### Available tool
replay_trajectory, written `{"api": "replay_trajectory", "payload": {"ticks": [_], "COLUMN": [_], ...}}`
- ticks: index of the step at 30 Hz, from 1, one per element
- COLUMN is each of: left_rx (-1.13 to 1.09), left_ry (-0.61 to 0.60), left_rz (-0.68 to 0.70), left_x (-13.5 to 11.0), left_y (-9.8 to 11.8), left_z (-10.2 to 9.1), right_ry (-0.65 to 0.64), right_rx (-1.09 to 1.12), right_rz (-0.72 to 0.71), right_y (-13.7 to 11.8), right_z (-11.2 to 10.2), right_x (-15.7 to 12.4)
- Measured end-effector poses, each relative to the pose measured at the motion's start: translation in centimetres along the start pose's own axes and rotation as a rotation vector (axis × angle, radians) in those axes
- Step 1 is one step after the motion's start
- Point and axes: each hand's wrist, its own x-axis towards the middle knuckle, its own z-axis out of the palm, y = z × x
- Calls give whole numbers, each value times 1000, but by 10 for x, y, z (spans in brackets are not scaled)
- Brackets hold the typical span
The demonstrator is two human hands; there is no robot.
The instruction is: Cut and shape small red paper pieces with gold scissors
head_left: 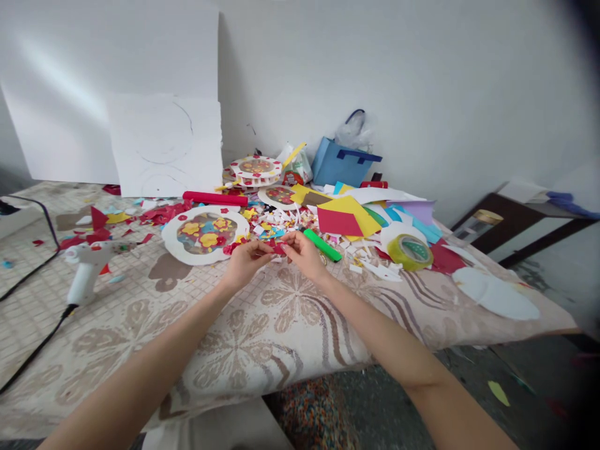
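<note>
Both hands meet over the table's middle, fingertips nearly touching. A small red paper piece [279, 248] lies between them; its exact shape is too small to make out. My right hand [305, 255] pinches this piece with thumb and fingers. My left hand [247, 261] is closed, its thumb and fingers pressed together at the piece's left side. Just left of it lies a white scalloped disc [178, 245] with yellow and red paper flowers at its centre. A bright green roll [322, 245] rests right beside my right hand.
A white glue gun [87, 265] with a black cord stands at the left. Paper scraps [300, 215] cover the middle. Yellow tape [409, 252], red paper [338, 222] and a white oval [497, 294] lie right. Behind are a decorated tiered piece [256, 169] and a blue bag [328, 164].
</note>
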Motion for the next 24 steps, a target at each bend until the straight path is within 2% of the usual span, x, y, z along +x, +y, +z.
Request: {"api": "replay_trajectory", "payload": {"ticks": [6,9,12,17,24], "left_rx": [-201,-299,-373,-389,-341], "left_ry": [-34,-26,2,25,35], "left_rz": [-153,-187,-196,-203,-192], "left_x": [2,1,1,1,0], "left_y": [-1,1,4,7,6], "left_z": [-1,0,0,2,1], "right_ry": [-64,-64,-59,-93,-105], "right_rx": [37,53,118,188,180], "right_rz": [-33,-41,18,163,166], "right_y": [0,-1,-2,-1,-3], "right_z": [1,2,3,2,2], "right_x": [-2,-2,-1,0,-1]}}
